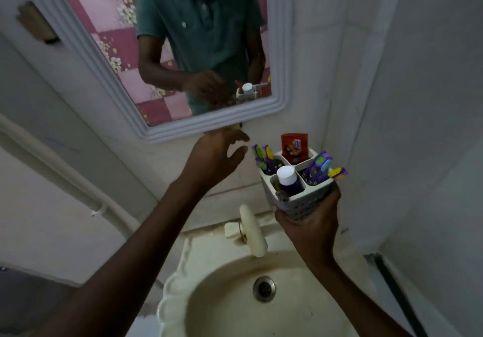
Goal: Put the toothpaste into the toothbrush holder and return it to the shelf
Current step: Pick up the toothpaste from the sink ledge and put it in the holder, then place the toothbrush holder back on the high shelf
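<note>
Cream sink [209,308] below a white-framed mirror [209,125]. Right hand [308,221] grips the white four-compartment toothbrush holder [295,203], white-capped toothpaste [286,177] upright inside; left hand [219,153] spread, empty.

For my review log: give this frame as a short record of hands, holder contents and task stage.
left hand: open, empty, raised beside the holder
right hand: grips the toothbrush holder from below, above the sink
toothpaste: upright in the near compartment
other compartments: toothbrushes, a red packet
stage: toothpaste in; holder not yet shelved
</note>
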